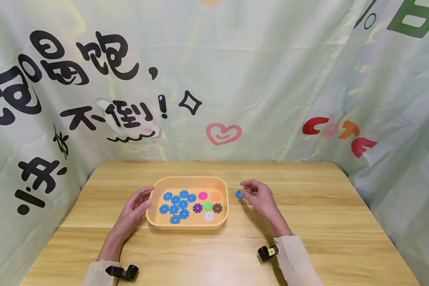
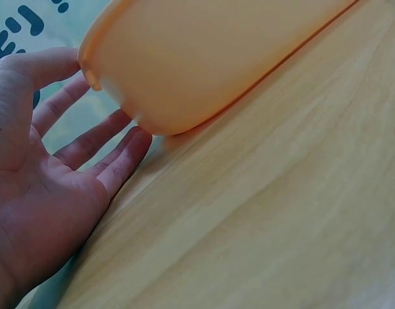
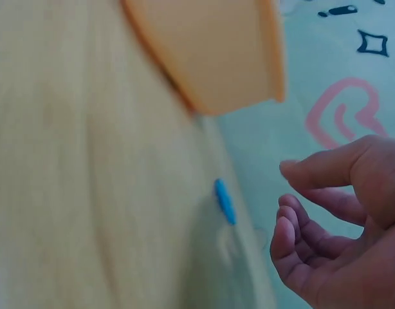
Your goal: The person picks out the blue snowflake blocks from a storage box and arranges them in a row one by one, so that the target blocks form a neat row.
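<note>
A light orange plastic tray (image 1: 187,227) stands on the table with blue notched plastic discs (image 1: 174,209) grouped at its left. My left hand (image 1: 133,211) rests against the tray's left end. In the left wrist view, its fairly straight fingers (image 2: 88,145) touch the outer wall and the thumb reaches the rim. To the right of the tray, my right hand (image 1: 260,198) hovers close by a single blue disc (image 3: 224,201). The right wrist view shows a gap between that disc and the parted thumb and fingers (image 3: 294,241), which hold nothing.
Pink (image 1: 203,195), orange (image 1: 216,196), purple (image 1: 198,208), green (image 1: 207,205), brown (image 1: 217,208) and white (image 1: 209,216) discs lie in the tray's right part. A printed curtain (image 1: 264,87) hangs behind the wooden table (image 1: 207,258).
</note>
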### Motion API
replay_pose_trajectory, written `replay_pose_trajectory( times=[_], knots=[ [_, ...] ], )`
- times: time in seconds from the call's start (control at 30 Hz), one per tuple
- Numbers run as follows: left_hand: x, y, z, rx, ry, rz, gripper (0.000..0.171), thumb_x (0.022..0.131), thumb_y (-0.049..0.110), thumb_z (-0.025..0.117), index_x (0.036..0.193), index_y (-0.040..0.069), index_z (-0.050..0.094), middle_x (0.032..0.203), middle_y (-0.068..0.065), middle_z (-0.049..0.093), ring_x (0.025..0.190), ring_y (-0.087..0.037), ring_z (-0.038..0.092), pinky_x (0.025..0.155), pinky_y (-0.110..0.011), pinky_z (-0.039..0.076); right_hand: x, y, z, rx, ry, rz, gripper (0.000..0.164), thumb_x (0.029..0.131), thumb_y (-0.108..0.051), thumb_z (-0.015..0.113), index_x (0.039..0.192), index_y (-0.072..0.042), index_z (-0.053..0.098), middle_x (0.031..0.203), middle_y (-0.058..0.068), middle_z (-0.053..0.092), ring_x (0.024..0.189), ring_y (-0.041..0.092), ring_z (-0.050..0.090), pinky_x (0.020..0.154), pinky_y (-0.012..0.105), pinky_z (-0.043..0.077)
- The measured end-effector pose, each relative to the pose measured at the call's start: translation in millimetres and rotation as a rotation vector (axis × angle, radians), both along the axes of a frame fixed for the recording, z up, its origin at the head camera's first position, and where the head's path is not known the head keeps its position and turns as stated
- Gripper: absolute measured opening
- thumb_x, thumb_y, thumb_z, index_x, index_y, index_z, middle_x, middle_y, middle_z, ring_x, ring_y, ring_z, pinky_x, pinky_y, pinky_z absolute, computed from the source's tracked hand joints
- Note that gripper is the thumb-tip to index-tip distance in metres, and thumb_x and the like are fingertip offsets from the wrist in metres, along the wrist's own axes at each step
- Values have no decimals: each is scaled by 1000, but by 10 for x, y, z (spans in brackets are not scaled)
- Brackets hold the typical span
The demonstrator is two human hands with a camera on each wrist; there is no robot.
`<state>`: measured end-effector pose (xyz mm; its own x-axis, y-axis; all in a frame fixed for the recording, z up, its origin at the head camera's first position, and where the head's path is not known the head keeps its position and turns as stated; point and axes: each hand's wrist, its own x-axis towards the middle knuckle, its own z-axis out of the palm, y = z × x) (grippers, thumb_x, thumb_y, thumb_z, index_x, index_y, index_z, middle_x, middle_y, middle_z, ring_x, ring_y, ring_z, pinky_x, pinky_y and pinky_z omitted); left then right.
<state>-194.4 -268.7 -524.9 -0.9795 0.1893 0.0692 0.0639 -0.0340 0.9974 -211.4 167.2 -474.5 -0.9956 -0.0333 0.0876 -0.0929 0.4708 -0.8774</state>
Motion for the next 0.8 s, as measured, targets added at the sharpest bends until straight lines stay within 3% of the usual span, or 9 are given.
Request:
replay_pose_trajectory(
  times=[0.2, 0.5, 0.8],
  knots=[
    [-5, 17, 7, -16, -19, 7, 49, 106, 16, 55, 153, 8, 42, 153, -15, 41, 134, -20, 48, 100, -29, 52, 38, -82, 158, -60, 50, 54, 29, 93, -3, 73, 121, 2, 69, 111, 21, 68, 101, 30, 64, 91, 45, 56],
    [0, 5, 6, -42, -3, 21, 48, 106, 17, 55, 152, 8, 42, 152, -16, 42, 132, -16, 50, 99, -27, 52, 137, -285, 281, -105, 90, 119, 26, 94, -4, 73, 119, -1, 70, 107, 16, 68, 99, 24, 64, 86, 39, 58],
    [-7, 0, 0, -62, -5, 13, 49, 107, 18, 54, 153, 9, 41, 154, -16, 41, 133, -17, 48, 99, -26, 52, 223, -545, 307, -155, 171, 215, 36, 91, 2, 74, 125, -7, 67, 106, 10, 66, 99, 23, 64, 85, 39, 58]
  ],
)
